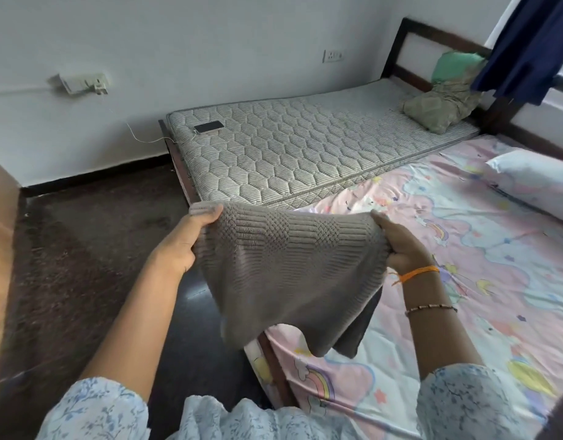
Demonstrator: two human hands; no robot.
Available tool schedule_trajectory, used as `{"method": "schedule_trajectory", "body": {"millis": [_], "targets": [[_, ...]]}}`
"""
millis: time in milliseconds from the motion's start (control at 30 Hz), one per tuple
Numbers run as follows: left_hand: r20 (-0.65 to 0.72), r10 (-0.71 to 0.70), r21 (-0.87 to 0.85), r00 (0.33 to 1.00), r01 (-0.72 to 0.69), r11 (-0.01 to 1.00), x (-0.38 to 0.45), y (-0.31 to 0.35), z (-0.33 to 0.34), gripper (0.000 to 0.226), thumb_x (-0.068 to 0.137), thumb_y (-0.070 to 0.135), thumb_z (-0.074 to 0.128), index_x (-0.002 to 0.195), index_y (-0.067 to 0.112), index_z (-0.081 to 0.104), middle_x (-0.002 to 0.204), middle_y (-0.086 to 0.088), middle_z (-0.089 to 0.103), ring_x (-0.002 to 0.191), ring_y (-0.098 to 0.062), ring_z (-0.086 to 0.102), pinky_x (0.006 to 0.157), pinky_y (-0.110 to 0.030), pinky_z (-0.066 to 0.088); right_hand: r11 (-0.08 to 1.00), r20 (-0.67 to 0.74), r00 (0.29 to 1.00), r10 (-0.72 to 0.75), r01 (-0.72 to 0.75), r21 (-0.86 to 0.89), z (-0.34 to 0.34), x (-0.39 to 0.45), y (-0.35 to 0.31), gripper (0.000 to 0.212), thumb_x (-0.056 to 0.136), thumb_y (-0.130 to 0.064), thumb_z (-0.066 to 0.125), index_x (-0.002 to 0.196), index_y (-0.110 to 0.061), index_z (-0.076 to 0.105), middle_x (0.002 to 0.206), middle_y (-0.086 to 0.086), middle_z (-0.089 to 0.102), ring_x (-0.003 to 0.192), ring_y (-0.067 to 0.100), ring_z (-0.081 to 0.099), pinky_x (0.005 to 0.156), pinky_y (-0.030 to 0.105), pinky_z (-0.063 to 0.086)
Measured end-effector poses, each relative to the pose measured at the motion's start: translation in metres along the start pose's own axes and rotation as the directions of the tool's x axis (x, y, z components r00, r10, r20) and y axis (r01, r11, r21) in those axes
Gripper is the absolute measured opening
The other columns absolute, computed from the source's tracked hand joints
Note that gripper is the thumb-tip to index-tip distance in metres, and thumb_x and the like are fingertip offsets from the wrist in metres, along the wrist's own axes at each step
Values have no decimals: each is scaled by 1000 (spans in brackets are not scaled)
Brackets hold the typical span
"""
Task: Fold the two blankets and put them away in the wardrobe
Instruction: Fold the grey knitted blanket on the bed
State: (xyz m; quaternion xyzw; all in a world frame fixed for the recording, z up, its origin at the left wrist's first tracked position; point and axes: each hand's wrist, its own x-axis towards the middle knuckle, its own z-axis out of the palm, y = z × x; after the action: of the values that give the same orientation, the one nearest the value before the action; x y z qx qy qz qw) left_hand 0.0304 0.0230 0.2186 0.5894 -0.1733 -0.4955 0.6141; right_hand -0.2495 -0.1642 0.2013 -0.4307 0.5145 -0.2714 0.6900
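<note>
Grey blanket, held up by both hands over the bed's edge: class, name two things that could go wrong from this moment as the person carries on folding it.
1. The grey blanket is gripped only at its top corners by the left hand and right hand; its lower end hangs uneven, so the fold may come out crooked.
2. The hanging end dangles beside the bed over the dark floor; lowering it could drag it there and dirty it.
</note>
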Motion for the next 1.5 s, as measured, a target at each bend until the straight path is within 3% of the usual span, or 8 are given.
{"method": "schedule_trajectory", "body": {"millis": [167,300,567,933,1067,1167,1333,1500], "targets": [[274,131,-12,953,-132,991,-14,2,-17,41,40,36,90,74,18,76,74,2,76,64,-6,69,56,-17,55,976,264,946,-186,148,157,-10,-24,6,21,85,-16,52,89,-11,71,83,2,76,76,13,71,67,27,59],[-59,-101,62,993,105,993,-5,-32,-11,9,87,9,58,84,14,66,73,1,75,55,-6,68,48,-18,54,995,214,977,-1,23,-101,-4,-15,49,21,90,-15,53,104,-6,66,83,3,76,79,17,69,65,24,58],[-345,-238,113,908,292,950,-2,-83,-33,18,83,27,67,82,8,67,58,-1,71,59,-18,67,54,-24,54,985,136,987,89,-67,-160,-24,-13,73,20,86,-21,61,90,-4,70,77,6,75,72,16,71,58,22,56],[-367,64,157,928,-5,988,111,-15,7,14,88,21,62,74,16,63,77,0,65,72,-15,62,72,-29,52,935,-84,950,-301,276,-224,12,97,-17,12,86,-16,61,82,-6,67,55,-9,66,52,-4,58,50,11,46],[-287,212,136,934,-180,974,130,21,14,10,76,28,70,79,19,70,92,-1,71,98,-22,65,95,-35,49,892,-44,894,-446,439,-109,20,122,-57,13,86,-18,60,91,-8,67,70,-10,73,77,8,65,74,23,53],[-205,258,99,944,-242,965,126,27,19,18,84,23,62,70,24,73,78,12,73,86,-7,67,82,-23,49,882,-57,881,-470,471,6,16,129,-63,11,86,-22,58,87,-16,68,78,-13,72,83,6,65,74,22,51],[-201,-23,204,979,65,977,137,-55,10,32,90,23,54,64,24,72,65,17,71,67,5,65,76,-23,42,926,-120,919,-375,365,-97,-5,162,17,8,81,-26,67,84,-20,72,75,-14,73,79,5,65,71,22,54],[-382,-371,280,846,489,826,160,-192,-1,10,87,22,62,88,12,65,83,2,64,77,-11,57,62,-19,38,929,-253,961,-109,8,-370,-42,220,170,31,69,-39,68,79,-11,70,62,-7,69,65,10,60,62,30,50]]}}
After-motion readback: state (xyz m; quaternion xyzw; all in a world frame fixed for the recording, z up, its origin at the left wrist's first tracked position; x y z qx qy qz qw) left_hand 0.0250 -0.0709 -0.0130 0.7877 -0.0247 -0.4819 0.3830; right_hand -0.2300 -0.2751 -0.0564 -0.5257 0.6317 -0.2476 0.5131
